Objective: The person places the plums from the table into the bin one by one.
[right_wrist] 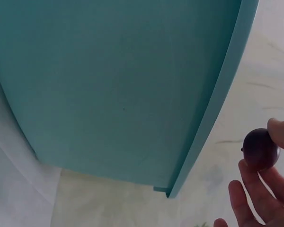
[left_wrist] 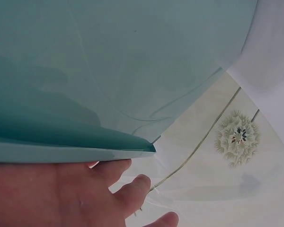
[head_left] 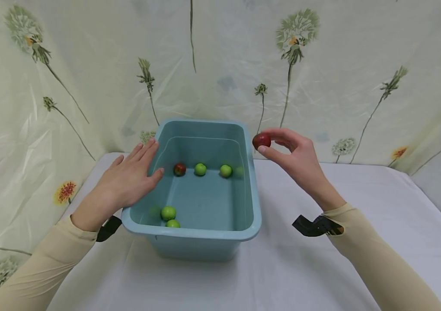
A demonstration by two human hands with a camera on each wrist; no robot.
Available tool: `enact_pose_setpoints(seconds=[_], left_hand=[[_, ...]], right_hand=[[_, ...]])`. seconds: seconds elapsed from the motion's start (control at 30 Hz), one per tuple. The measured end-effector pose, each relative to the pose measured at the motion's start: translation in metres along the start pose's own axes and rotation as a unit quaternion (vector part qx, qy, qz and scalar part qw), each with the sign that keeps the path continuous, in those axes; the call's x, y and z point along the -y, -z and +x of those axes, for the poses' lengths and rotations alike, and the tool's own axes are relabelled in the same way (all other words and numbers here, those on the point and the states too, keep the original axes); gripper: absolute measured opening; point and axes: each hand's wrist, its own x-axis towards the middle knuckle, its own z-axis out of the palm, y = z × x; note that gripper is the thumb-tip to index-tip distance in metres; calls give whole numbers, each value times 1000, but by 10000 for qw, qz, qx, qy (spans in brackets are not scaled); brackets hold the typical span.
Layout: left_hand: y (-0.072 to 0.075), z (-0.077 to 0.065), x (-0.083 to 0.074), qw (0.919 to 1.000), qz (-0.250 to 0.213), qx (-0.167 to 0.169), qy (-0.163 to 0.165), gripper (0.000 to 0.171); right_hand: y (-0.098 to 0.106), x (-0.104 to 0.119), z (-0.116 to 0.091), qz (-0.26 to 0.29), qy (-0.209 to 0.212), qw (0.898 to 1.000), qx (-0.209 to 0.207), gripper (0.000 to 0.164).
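Note:
My right hand (head_left: 296,157) pinches a small dark red round fruit (head_left: 261,141) between thumb and fingertips, just outside the far right rim of a blue plastic tub (head_left: 191,233). In the right wrist view the plum-like fruit (right_wrist: 261,149) shows a small nub at one end; the other fingers spread below it. My left hand (head_left: 129,179) lies over the tub's left rim with its fingers extended. The left wrist view shows those fingers (left_wrist: 118,170) along the outside of the rim. Inside the tub sit another dark red fruit (head_left: 179,169) and several green fruits (head_left: 200,169).
The tub stands on a table with a white cloth (head_left: 294,268). Behind it hangs a pale curtain (head_left: 212,86) printed with dandelions, close to the tub's far end. A dark strap (head_left: 314,226) circles the right wrist, and another (head_left: 109,229) the left.

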Motion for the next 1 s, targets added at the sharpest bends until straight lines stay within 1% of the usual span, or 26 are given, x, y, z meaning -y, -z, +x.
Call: enact_pose_setpoints(seconds=[0.13, 0.33, 0.43, 0.57, 0.67, 0.77, 1.0], left_hand=[[0, 0, 0, 10000, -6, -6, 16, 72], [1, 1, 0, 10000, -25, 37, 16, 71], [1, 1, 0, 10000, -40, 42, 7, 71], [0, 1, 0, 10000, -43, 34, -1, 71], [0, 1, 1, 10000, -35, 23, 2, 71], [0, 0, 1, 10000, -21, 13, 4, 71], [0, -1, 0, 10000, -56, 39, 36, 71]], right_hand=[[-8, 6, 9, 93, 122, 9998, 135, 33], [-18, 15, 19, -11, 50, 9995, 307, 35], [-23, 30, 22, -6, 66, 9991, 418, 33], [-32, 50, 24, -16, 141, 9977, 668, 31], [-40, 55, 28, -48, 230, 9960, 864, 30], [-48, 52, 33, -15, 323, 9939, 1050, 29], [-66, 24, 49, 72, 568, 9891, 1356, 28]])
